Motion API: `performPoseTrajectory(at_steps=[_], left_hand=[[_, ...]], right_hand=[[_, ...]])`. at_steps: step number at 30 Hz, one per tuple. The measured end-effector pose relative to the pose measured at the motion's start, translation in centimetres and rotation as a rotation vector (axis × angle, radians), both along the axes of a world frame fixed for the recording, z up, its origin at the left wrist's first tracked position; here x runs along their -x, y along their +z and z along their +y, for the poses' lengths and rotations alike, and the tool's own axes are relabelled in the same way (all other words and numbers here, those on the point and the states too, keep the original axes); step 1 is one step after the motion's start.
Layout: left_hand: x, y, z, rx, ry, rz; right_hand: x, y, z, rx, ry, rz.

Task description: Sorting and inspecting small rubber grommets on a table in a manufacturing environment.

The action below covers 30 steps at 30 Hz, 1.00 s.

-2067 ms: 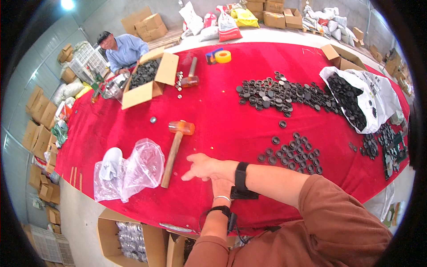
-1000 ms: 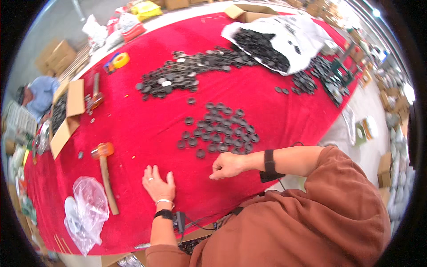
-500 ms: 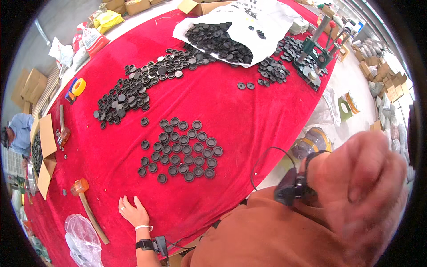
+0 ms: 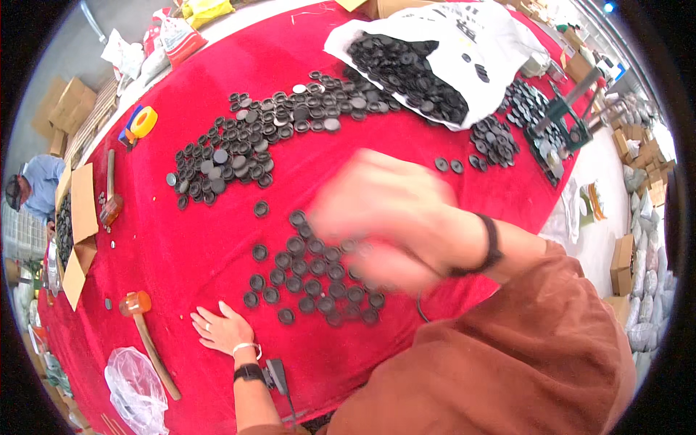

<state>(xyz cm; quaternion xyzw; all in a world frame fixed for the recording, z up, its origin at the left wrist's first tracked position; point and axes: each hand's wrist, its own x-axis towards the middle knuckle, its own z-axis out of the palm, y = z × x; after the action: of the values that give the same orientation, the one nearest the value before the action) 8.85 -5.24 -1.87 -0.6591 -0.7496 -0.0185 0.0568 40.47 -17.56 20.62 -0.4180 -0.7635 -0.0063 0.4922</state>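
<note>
My left hand (image 4: pixel 223 332) lies flat on the red cloth (image 4: pixel 210 254) with its fingers spread, and it holds nothing. Smeared by motion, my right hand (image 4: pixel 391 221) hangs over the upper right part of a loose cluster of small round black caps (image 4: pixel 316 267), hiding some of them. Its fingers are too blurred to show whether anything is in them. The visible caps of this cluster lie with their rimmed, cupped side up. Near my left hand is a mallet (image 4: pixel 135 303) with an orange head and a wooden handle.
Beyond the cluster spreads a larger heap of black caps (image 4: pixel 239 163). A white sack (image 4: pixel 500 51) spills black discs at the back, with a green hand press (image 4: pixel 558 123) to its right. At left are a clear bag (image 4: pixel 136 388), another hammer (image 4: pixel 110 206), tape (image 4: pixel 143 123) and a carton (image 4: pixel 84 203); a person (image 4: pixel 40 181) is beyond.
My right hand has swept left from the far right, over the cap cluster. My left hand stays flat on the cloth. The whole view has shifted slightly.
</note>
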Motion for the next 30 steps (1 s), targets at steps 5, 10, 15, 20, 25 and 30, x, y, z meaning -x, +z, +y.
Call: performPoseTrajectory(at_steps=[5, 10, 15, 20, 25, 30], left_hand=[[-0.2, 0.5, -0.3, 0.029, 0.016, -0.071], [-0.4, 1.0, -0.2, 0.072, 0.048, -0.048], [-0.2, 0.5, 0.1, 0.05, 0.035, -0.052], [-0.2, 0.5, 0.1, 0.047, 0.011, -0.056], [0.1, 0.3, 0.1, 0.043, -0.004, -0.044], [0.3, 0.2, 0.0, 0.04, 0.0, -0.049]], right_hand=[[-5.7, -13.3, 15.3, 0.396, -0.406, -0.359], [-3.1, -14.8, 27.1, 0.583, -0.432, -0.589], [1.7, -18.3, 31.3, 0.811, -0.369, -0.562], [3.2, -19.5, 24.0, 0.738, -0.187, -0.632], [-0.6, -18.7, 17.8, 0.619, -0.231, -0.79], [-0.5, -12.5, 20.2, 1.112, -0.24, -0.955]])
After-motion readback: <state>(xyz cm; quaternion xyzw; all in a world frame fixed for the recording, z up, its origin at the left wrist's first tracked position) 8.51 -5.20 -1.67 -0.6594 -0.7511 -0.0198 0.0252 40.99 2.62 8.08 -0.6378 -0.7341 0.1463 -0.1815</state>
